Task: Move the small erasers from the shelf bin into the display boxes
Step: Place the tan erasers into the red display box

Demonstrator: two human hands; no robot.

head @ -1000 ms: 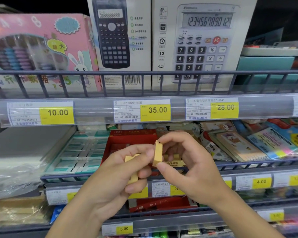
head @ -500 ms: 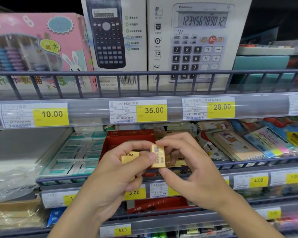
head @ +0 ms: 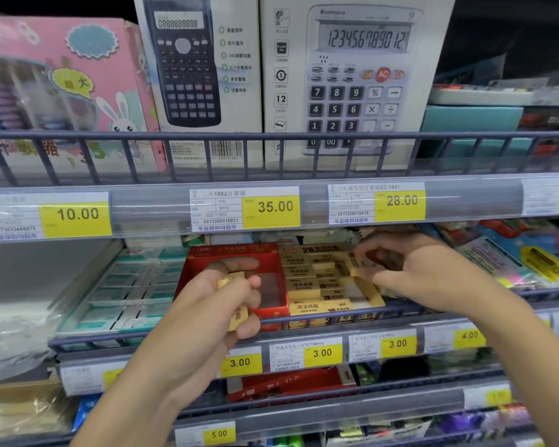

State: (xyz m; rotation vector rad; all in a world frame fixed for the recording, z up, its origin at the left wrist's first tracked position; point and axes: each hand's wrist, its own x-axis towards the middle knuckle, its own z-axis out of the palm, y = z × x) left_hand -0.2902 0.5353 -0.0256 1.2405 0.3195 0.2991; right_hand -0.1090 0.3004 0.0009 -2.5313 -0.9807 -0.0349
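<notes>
My left hand (head: pixel 220 304) grips a few small yellow erasers (head: pixel 231 280) in front of the red display box (head: pixel 233 253), whose inside looks mostly bare. Just right of it stands a yellow display box (head: pixel 313 309) holding several yellow erasers in rows. My right hand (head: pixel 410 272) reaches over that box's right side and pinches one yellow eraser (head: pixel 355 271) between thumb and fingertips, low among the others.
A grey wire rail (head: pixel 304 317) fences the shelf's front edge. Teal-packed items (head: pixel 126 285) lie left of the red box and colourful packets (head: pixel 530 256) lie to the right. Calculator boxes (head: pixel 352 75) stand on the shelf above, with price tags (head: pixel 271 208) below them.
The hands were together, passing an eraser in front of the boxes. Now they have separated: the right hand has gone right and down into the yellow box with one eraser, while the left keeps its erasers.
</notes>
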